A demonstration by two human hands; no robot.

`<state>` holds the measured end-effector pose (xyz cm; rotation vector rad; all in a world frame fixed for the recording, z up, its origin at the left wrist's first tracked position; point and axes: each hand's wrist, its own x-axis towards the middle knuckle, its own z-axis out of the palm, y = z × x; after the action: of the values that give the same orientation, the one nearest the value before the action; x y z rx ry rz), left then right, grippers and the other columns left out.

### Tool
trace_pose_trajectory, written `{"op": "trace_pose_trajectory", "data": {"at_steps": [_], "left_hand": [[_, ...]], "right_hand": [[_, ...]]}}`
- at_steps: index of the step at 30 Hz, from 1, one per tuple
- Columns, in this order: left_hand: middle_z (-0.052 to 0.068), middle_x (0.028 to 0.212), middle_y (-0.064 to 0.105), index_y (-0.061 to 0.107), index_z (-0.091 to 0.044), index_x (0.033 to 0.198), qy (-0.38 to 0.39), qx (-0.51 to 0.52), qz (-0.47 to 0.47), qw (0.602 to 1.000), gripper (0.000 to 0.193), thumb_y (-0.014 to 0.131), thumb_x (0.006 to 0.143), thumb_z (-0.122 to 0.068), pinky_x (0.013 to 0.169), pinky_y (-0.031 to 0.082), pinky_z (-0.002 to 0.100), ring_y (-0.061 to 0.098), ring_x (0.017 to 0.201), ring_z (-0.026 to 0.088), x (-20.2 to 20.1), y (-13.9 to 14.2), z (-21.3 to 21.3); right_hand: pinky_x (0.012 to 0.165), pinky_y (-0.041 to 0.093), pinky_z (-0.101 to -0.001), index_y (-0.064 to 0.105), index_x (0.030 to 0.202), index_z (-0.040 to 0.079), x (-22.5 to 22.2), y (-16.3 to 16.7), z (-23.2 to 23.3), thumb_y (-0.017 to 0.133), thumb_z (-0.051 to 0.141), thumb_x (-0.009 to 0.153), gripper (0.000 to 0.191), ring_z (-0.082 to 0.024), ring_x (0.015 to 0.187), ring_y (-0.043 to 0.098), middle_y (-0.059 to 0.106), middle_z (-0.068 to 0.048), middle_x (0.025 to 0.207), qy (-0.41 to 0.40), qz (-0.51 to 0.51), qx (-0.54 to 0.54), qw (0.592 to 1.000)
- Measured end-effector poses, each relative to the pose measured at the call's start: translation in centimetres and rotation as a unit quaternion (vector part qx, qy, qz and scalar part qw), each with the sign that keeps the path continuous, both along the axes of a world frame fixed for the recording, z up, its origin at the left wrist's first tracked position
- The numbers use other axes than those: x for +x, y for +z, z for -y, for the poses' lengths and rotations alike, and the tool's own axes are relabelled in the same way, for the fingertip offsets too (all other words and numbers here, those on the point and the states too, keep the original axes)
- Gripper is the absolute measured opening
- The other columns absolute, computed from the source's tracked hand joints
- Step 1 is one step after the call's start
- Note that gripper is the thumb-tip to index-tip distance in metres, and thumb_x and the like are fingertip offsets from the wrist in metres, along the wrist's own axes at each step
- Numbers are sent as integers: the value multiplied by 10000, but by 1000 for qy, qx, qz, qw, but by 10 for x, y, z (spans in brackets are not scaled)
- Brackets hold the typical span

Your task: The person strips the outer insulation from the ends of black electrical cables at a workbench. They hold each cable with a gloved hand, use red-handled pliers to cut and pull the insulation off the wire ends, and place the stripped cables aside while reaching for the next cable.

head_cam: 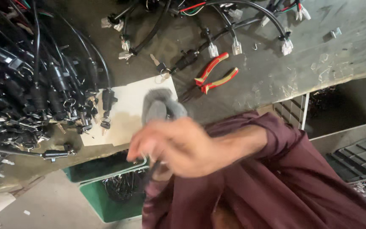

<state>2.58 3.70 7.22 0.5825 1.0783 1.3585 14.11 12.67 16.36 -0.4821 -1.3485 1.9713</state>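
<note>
My right hand (176, 146) is blurred in the middle of the view, reaching left out of a maroon sleeve (276, 169) with its fingers curled. A blurred grey object (159, 106) shows just above the hand, and a dark piece (153, 169) pokes out below it; the blur hides whether the hand grips either. Behind the hand a white sheet (126, 106) lies on the workbench (276, 68) with a black key switch and keys (106, 104) on it. Red-handled pliers (210, 76) lie to the right of the sheet. My left hand is out of view.
A heap of black cabled key switches (34, 89) fills the left of the bench. More black cables with white connectors (234, 38) lie along the back. A green bin (106, 191) holding dark parts sits under the bench edge. Grey crates (352, 123) stand at the right.
</note>
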Motion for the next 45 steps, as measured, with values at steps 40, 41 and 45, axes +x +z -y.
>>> {"op": "trace_pose_trajectory", "data": {"at_steps": [40, 41, 45], "left_hand": [[71, 1028, 720, 610, -73, 1071, -29, 131, -390, 911, 433, 900, 864, -320, 779, 588, 269, 719, 890, 142, 10, 13, -53], [61, 1015, 691, 608, -55, 1090, 23, 97, -324, 941, 389, 868, 900, -273, 768, 569, 276, 680, 874, 136, 9, 8, -53], [42, 1002, 676, 607, -2, 1231, 49, -5, 28, 998, 350, 695, 996, -244, 789, 542, 268, 637, 868, 122, -8, 0, -57]], "right_hand": [[850, 463, -452, 579, 928, 137, 63, 41, -80, 504, 494, 1037, 380, -215, 752, 696, 649, -11, 757, -296, -201, 68, 931], [843, 466, -445, 577, 958, 127, 49, 34, -85, 525, 475, 1031, 359, -212, 758, 692, 650, -20, 769, -289, -116, 78, 947], [816, 480, -416, 573, 1078, 88, 32, -29, -60, 606, 399, 1009, 321, -203, 781, 674, 653, -57, 817, -29, 138, 45, 989]]}}
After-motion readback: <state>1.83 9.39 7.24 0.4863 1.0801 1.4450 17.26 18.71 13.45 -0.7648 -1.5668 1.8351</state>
